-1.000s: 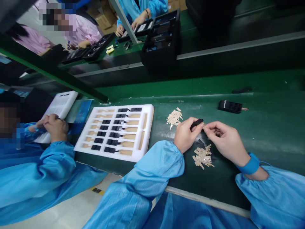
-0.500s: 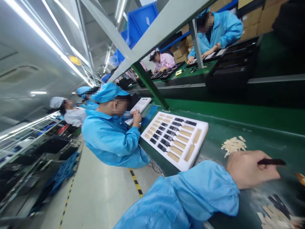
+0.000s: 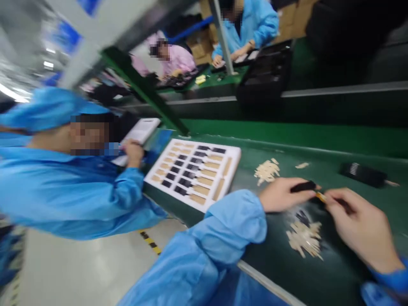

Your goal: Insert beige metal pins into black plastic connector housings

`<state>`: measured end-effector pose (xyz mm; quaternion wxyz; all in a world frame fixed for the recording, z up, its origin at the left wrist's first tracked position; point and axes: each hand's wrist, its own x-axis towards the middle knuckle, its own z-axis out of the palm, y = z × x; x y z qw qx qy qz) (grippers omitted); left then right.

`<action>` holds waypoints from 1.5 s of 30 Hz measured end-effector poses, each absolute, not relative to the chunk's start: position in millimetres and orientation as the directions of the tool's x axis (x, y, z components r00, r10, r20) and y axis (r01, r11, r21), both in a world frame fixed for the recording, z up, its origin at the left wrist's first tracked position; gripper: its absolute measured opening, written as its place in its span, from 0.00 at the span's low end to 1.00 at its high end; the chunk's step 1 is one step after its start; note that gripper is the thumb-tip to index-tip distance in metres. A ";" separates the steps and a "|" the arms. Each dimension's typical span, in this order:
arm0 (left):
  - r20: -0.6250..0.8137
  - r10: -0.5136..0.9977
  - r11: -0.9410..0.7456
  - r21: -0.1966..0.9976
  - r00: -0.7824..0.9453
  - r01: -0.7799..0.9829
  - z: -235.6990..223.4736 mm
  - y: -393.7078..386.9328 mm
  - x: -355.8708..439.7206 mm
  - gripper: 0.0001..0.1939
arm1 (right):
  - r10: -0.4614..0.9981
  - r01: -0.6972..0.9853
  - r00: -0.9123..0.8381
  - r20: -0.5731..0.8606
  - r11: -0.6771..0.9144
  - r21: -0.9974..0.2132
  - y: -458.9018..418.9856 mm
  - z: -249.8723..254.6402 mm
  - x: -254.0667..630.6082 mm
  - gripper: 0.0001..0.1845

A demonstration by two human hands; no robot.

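Note:
My left hand [image 3: 280,194] is closed round a small flat black part [image 3: 303,186] held over the green belt [image 3: 318,272]. My right hand [image 3: 360,225] pinches a thin tan strip [image 3: 320,196] whose tip meets the end of that black part. Below the two hands lies a loose heap of tan strips [image 3: 304,240] with a few dark pieces beside it. A second heap of tan strips [image 3: 267,171] lies just beyond my left hand. The picture is smeared by motion.
A white foam tray [image 3: 234,159] with rows of black parts and tan strips lies to the left. A black ribbed block [image 3: 363,174] lies at the right. A co-worker in blue [image 3: 79,191] sits at my left by a white sheet [image 3: 140,131]. Others work across the line.
The view swung far left and up, then came back towards the belt. My right hand left the picture and is back at the black part. My left hand kept its hold throughout.

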<state>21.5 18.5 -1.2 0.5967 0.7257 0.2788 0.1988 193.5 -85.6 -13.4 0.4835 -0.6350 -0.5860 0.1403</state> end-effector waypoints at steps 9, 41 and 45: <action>-0.110 0.686 -0.100 0.965 0.719 0.244 -0.8 18.4 21.8 0.13 | 0.893 0.696 0.295 0.338 0.041 -0.717 -84.3 -2.2 185.5 0.05; -0.050 0.871 -0.065 0.974 0.489 0.216 -2.8 19.5 24.1 0.12 | 0.756 0.600 0.566 0.329 -0.104 -0.793 -82.9 -7.6 192.2 0.06; -0.058 0.946 0.026 0.994 0.319 0.102 0.5 23.8 26.5 0.12 | 0.851 0.720 0.383 0.360 -0.031 -0.694 -81.9 -9.2 188.5 0.12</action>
